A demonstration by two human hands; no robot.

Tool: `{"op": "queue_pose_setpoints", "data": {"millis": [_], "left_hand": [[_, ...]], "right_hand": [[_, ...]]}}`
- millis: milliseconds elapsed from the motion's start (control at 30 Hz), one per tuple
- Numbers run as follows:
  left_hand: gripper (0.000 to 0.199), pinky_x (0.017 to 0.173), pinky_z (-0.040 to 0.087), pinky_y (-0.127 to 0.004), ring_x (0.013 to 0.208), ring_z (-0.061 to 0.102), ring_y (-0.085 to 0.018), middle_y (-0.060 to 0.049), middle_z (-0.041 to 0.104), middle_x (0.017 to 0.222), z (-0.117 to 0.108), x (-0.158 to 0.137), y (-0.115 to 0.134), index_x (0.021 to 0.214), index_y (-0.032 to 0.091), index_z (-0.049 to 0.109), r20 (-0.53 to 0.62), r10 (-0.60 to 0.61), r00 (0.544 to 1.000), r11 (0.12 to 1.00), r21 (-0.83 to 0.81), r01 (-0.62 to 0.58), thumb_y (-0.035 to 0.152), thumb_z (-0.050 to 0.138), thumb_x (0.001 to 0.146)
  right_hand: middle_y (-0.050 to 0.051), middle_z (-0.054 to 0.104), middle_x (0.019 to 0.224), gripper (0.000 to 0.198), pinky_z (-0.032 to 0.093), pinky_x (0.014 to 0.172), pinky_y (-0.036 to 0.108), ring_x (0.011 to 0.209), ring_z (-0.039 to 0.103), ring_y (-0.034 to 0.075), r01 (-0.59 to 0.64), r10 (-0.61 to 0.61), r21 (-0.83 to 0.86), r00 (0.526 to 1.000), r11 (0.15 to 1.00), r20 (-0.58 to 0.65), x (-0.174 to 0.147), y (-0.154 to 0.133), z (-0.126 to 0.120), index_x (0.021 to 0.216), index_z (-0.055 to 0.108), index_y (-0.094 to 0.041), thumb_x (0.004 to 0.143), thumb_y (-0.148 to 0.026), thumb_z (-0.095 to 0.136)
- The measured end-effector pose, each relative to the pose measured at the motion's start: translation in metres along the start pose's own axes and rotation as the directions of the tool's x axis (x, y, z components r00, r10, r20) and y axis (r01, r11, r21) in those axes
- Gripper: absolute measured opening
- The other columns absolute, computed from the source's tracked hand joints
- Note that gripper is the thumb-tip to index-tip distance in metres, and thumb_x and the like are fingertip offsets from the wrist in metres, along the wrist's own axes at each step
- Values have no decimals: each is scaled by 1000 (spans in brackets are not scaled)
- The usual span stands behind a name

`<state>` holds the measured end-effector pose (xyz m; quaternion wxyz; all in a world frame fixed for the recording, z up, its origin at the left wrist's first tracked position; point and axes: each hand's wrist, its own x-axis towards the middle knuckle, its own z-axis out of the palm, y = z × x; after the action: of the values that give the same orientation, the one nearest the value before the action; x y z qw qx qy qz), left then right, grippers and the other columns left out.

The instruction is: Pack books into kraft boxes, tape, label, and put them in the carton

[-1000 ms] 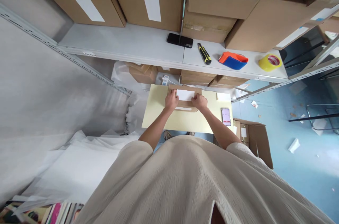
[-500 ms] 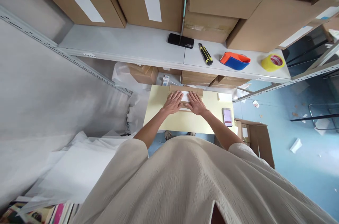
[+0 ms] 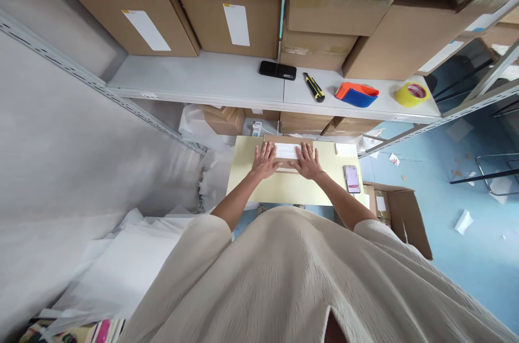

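On the pale yellow table (image 3: 263,189) lies a small brown cardboard box (image 3: 288,139) with a white label (image 3: 287,150) on its top. My left hand (image 3: 264,161) rests flat on the box's left part, fingers spread, beside the label's left end. At the other end, my right hand (image 3: 307,162) lies with its fingers stretched out over the box and the label's right edge. Neither hand grips anything. Parts of the box are hidden beneath my palms.
A phone (image 3: 352,179) with a lit screen lies on the table's right. Above, the grey shelf (image 3: 194,74) bears a black phone-like device (image 3: 278,70), a utility knife (image 3: 313,87), an orange-blue tape dispenser (image 3: 357,94) and yellow tape (image 3: 411,94). An open carton (image 3: 405,219) stands right.
My hands have slid apart toward the two ends of the box, uncovering more of the white label. The camera view has shifted a little.
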<state>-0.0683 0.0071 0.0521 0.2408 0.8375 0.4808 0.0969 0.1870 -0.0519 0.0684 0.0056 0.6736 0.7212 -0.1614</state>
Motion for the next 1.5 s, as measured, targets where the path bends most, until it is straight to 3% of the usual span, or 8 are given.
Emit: {"op": "queue_pose_setpoints", "data": {"millis": [133, 300, 400, 567, 833, 1000, 1167, 1500], "left_hand": [[86, 141, 6, -76, 179, 19, -48, -25, 23, 191, -2, -18, -1, 180, 16, 43, -70, -80, 994, 996, -36, 77, 51, 66, 104], [71, 133, 31, -73, 168, 37, -52, -30, 36, 185, 2, -45, -5, 170, 15, 53, -172, -172, 970, 972, -187, 140, 36, 65, 103], [62, 132, 38, -65, 164, 45, -47, -26, 46, 179, 2, -48, -6, 161, 18, 61, -143, -214, 966, 950, -262, 172, 27, 65, 100], [40, 132, 41, -52, 149, 63, -36, -18, 70, 150, -14, -41, -7, 133, 21, 76, -120, -392, 912, 849, -430, 308, 22, 66, 95], [24, 128, 44, -49, 136, 69, -34, -12, 76, 137, -38, -68, 21, 111, 25, 75, -219, -461, 860, 809, -503, 306, 19, 70, 88], [24, 131, 43, -50, 139, 67, -34, -11, 75, 141, -35, -72, 68, 110, 26, 75, -293, -379, 878, 836, -516, 189, 19, 72, 87], [22, 137, 40, -50, 155, 57, -34, -10, 71, 147, -14, -66, 145, 109, 27, 76, -342, -223, 913, 850, -527, 10, 22, 74, 88], [28, 128, 51, -44, 154, 59, -32, -11, 62, 157, 83, -66, 336, 116, 26, 78, -215, 97, 972, 787, -581, -207, 21, 73, 89]], "right_hand": [[23, 13, 194, 87, 13, 140, 76, 179, 13, 48, -191, 193, 46, 980, 981, -53, -18, 6, 4, 186, 22, -14, 115, -62, 36], [28, 40, 183, 82, 42, 129, 69, 160, 47, 48, -351, 386, 216, 911, 911, -144, -36, 8, 18, 184, 25, -15, 111, -48, 41], [25, 56, 167, 78, 51, 122, 65, 147, 58, 45, -311, 391, 358, 903, 880, -176, -38, 1, 27, 178, 39, -20, 105, -43, 48], [21, 64, 159, 72, 52, 122, 63, 140, 63, 44, -195, 361, 496, 895, 846, -263, -41, -17, 27, 165, 57, -22, 97, -42, 59], [16, 72, 155, 61, 52, 126, 59, 139, 68, 41, -144, 371, 593, 886, 792, -280, -80, -29, -2, 150, 70, -21, 92, -39, 64], [14, 74, 154, 60, 55, 124, 64, 138, 69, 41, -103, 463, 696, 813, 711, -353, -134, -3, -12, 147, 72, -23, 92, -44, 68], [16, 64, 166, 62, 63, 116, 60, 145, 66, 40, 23, 551, 783, 697, 621, -458, -212, 39, -15, 147, 71, -24, 92, -52, 72], [15, 50, 178, 65, 59, 124, 60, 167, 46, 39, 11, 752, 837, 432, 547, -498, -398, 144, -11, 153, 66, -28, 96, -57, 74]]}}
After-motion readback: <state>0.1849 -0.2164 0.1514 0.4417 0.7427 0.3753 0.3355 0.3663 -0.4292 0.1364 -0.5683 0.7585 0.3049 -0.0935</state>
